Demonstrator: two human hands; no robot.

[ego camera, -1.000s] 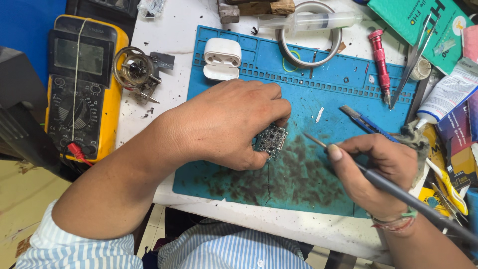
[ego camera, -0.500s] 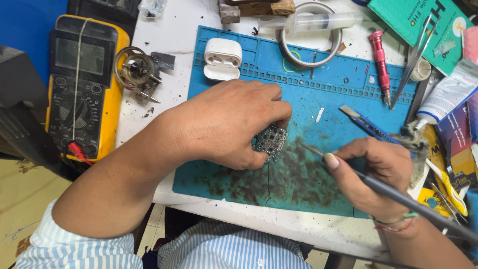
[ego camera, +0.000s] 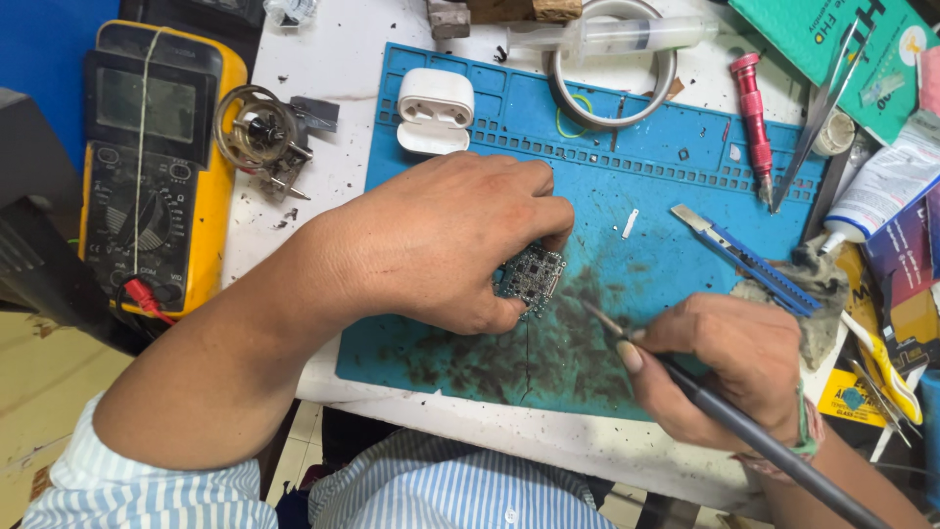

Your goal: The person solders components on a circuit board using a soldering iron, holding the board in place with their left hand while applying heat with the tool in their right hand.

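My left hand pinches a small dark circuit board and holds it down on the blue work mat. My right hand grips a thin dark soldering iron like a pen. The iron's tip lies on the mat just right of the board, a short gap from its edge. The mat around the board is smeared with dark residue.
A yellow multimeter lies at the left beside a metal coil part. A white earbud case, a wire ring, a syringe, a red screwdriver, tweezers and a blue utility knife lie about the mat.
My right hand with the iron has shifted slightly down and left, with the tip nearer the board. My left hand stays on the board.
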